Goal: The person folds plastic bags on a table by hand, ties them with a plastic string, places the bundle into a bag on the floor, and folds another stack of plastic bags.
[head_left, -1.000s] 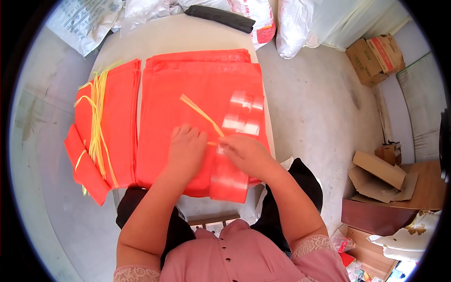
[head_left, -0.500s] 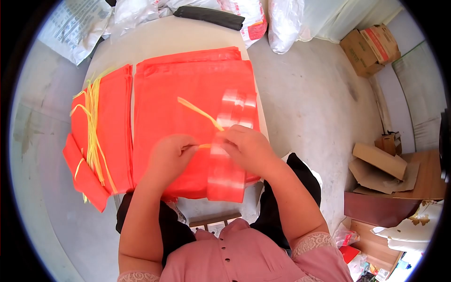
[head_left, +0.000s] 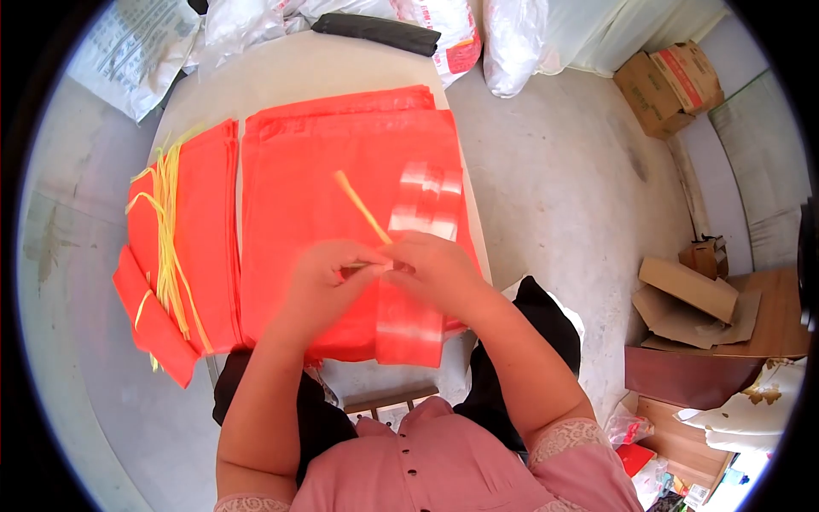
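A folded bundle of shiny red plastic bags (head_left: pixel 409 340) lies upright along the right side of a large stack of red plastic bags (head_left: pixel 299 188). Over the bundle's middle, my left hand (head_left: pixel 328 277) and my right hand (head_left: pixel 437 266) meet with fingertips almost touching. Both pinch a yellow tie string (head_left: pixel 363 206) whose loose end sticks up past my right fingers. Where the string runs round the bundle is hidden by my hands. Further left, a bunch of yellow strings (head_left: pixel 169 235) rests on a second red stack (head_left: pixel 213 205), beside a tied red bundle (head_left: pixel 153 324).
All this sits on a pale table (head_left: pixel 230 81). At its far end are a black roll (head_left: pixel 375 32) and white sacks (head_left: pixel 243 30). Cardboard boxes (head_left: pixel 670 90) stand at the right wall, and an opened carton (head_left: pixel 691 294) lies on a brown cabinet (head_left: pixel 682 375).
My left hand has moved right and met my right hand over the bundle. The string's loose end has swung more upright. The stacks have stayed put.
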{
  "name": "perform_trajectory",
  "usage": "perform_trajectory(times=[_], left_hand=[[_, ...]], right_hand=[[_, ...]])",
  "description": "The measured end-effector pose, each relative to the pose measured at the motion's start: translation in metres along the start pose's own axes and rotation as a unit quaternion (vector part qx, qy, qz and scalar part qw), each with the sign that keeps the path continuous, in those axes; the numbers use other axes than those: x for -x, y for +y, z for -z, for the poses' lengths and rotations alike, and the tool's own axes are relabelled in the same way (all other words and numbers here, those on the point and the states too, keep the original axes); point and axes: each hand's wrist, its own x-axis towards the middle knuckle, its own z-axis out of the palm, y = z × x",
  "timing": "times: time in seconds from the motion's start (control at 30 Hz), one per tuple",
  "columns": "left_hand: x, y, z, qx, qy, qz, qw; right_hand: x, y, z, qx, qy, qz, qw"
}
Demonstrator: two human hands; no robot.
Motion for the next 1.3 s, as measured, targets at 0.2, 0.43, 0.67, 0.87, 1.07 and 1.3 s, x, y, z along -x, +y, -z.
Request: perform_trajectory(times=[0.2, 0.43, 0.67, 0.87, 1.07, 1.3], left_hand=[[-0.009, 0.005, -0.02, 0.028, 0.045, -0.009, 0.999], [-0.019, -0.022, -0.023, -0.133, 0.0, -0.068, 0.989], [-0.021, -0.017, -0.035, -0.149, 0.042, -0.053, 0.987], [-0.02, -0.027, -0.04, -0.212, 0.028, -0.099, 0.972], [-0.019, -0.009, -0.033, -0.202, -0.02, -0.085, 0.976], [-0.017, -0.013, -0.03, -0.074, -0.053, -0.004, 0.996]], right_hand=[[-0.002, 0.01, -0.01, -0.024, 0.016, -0.026, 0.999], [0.004, 0.004, 0.001, -0.206, 0.007, -0.116, 0.972], [0.011, -0.004, 0.012, -0.085, 0.042, -0.136, 0.986], [0.021, 0.018, 0.001, 0.15, 0.128, 0.087, 0.976], [0.017, 0.015, 0.003, 0.152, 0.111, 0.049, 0.981], [0.013, 0.02, 0.014, -0.012, 0.015, 0.036, 0.999]])
